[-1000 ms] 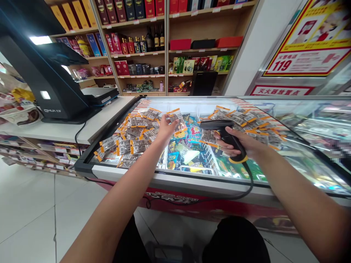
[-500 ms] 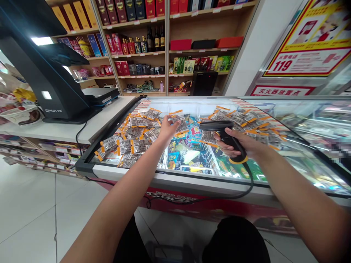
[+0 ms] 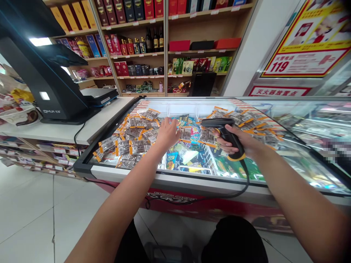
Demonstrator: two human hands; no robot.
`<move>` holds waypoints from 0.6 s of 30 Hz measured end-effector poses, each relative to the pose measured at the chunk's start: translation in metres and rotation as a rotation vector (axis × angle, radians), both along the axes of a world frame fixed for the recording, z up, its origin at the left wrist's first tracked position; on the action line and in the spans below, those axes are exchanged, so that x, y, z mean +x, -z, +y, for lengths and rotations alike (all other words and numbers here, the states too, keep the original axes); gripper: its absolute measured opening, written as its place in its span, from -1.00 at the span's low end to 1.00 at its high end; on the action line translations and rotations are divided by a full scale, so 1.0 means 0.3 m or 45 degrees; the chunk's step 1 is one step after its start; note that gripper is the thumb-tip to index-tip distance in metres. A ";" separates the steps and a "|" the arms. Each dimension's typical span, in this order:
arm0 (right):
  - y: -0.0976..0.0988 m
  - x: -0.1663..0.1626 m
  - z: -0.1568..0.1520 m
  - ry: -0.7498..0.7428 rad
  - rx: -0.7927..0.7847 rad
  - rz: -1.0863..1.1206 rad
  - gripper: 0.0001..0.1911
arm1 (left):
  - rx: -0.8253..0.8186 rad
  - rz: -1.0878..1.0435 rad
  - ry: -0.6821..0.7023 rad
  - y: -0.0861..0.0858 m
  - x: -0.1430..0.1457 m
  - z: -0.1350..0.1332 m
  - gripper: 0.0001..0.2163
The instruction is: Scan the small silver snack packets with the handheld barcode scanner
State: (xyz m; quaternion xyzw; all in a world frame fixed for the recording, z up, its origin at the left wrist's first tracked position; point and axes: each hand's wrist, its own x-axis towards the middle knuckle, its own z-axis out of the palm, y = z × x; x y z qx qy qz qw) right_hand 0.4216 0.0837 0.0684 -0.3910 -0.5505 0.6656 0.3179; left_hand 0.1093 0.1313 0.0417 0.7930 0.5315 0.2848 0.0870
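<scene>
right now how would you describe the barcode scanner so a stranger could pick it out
Start at the long glass-topped chest freezer beside the checkout counter. Above its middle, between two heaps of small orange-edged packets, the right hand holds the barcode scanner. It is the only black pistol-shaped thing there, with an orange-yellow band at the handle base and a trailing black cable.

Barcode scanner (image 3: 223, 136): matt black plastic, orange trim. Snack packets (image 3: 128, 144): clear glossy film, orange edges. Freezer lid (image 3: 287, 153): smooth reflective glass. Shelving (image 3: 164, 54): light wood. Floor tiles (image 3: 30, 204): glossy white.
</scene>
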 end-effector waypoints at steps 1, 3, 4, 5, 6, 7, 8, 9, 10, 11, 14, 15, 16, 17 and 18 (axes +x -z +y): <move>-0.005 -0.001 -0.002 0.012 0.007 -0.020 -0.32 | -0.020 0.091 0.121 -0.002 -0.004 -0.009 -0.69; -0.016 -0.003 -0.007 0.038 0.016 -0.043 -0.32 | -0.053 0.243 0.374 -0.002 0.005 -0.028 -0.71; -0.019 -0.003 -0.008 0.050 0.019 -0.039 -0.32 | -0.054 0.299 0.463 0.001 0.019 -0.036 -0.68; -0.022 -0.001 -0.008 0.060 0.024 -0.021 -0.33 | -0.046 0.343 0.516 0.004 0.039 -0.044 -0.63; -0.022 0.002 -0.007 0.073 0.029 0.005 -0.34 | -0.038 0.378 0.545 0.008 0.065 -0.051 -0.57; -0.021 0.006 -0.005 0.087 0.033 0.033 -0.36 | -0.038 0.407 0.561 0.010 0.095 -0.056 -0.50; -0.018 0.010 -0.002 0.098 0.038 0.062 -0.38 | -0.050 0.435 0.575 0.011 0.126 -0.060 -0.45; -0.015 0.015 0.000 0.111 0.042 0.090 -0.41 | -0.068 0.465 0.592 0.011 0.158 -0.061 -0.40; -0.011 0.019 0.003 0.123 0.043 0.115 -0.43 | -0.089 0.494 0.614 0.010 0.189 -0.060 -0.35; -0.008 0.022 0.005 0.131 0.039 0.135 -0.46 | -0.112 0.520 0.637 0.007 0.217 -0.058 -0.32; -0.002 0.027 0.008 0.163 0.006 0.170 -0.52 | -0.173 0.540 0.687 -0.009 0.264 -0.052 -0.26; 0.000 0.029 0.009 0.177 -0.008 0.176 -0.53 | -0.191 0.538 0.664 -0.019 0.263 -0.051 -0.26; 0.001 0.031 0.011 0.189 -0.021 0.180 -0.53 | -0.213 0.547 0.608 -0.033 0.251 -0.052 -0.27; 0.003 0.034 0.014 0.199 -0.032 0.185 -0.53 | -0.239 0.578 0.519 -0.050 0.229 -0.053 -0.29; 0.006 0.038 0.018 0.208 -0.039 0.190 -0.53 | -0.264 0.627 0.405 -0.071 0.195 -0.054 -0.31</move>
